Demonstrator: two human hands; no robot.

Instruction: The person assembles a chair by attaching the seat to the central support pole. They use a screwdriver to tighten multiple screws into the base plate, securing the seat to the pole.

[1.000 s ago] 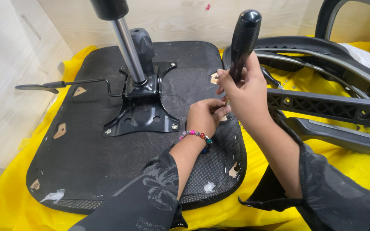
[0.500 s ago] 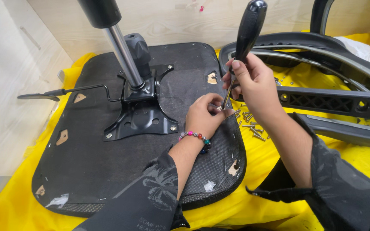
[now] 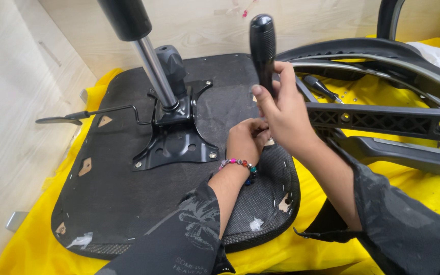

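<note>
1. Gripping hard: your right hand [image 3: 286, 109] is clenched around the lower part of a black-handled screwdriver [image 3: 263, 46], and the handle stands nearly upright above the right edge of the upturned chair seat [image 3: 108, 203].
2. Your left hand [image 3: 248, 140] is pinched in just below it, fingertips [image 3: 260, 133] bunched at the tool's tip. It looks like you're steadying a small fastener there, though your hands hide it and I can't tell for sure.
3. Same head view, scanning left: the black mounting plate [image 3: 176, 145] already sits flat on the underside of the seat. Bolt heads show at its lower corners, so that part looks fitted.
4. Rising out of the plate, the gas cylinder [image 3: 146, 56] leans up and to the left, with the thin adjustment lever [image 3: 87, 114] poking out over the seat's left edge.
5. Off to your right, the black chair frame [image 3: 383, 119] lies on the yellow sheet [image 3: 434, 196], touching nothing you're holding. A second screwdriver [image 3: 319, 87] rests between its bars, untouched.
6. My read on progress: the mechanism is on, and you're working at the seat's right edge. The frame still lies apart from the seat, so joining them appears to remain. The spot under your fingers isn't visibly finished either.
</note>
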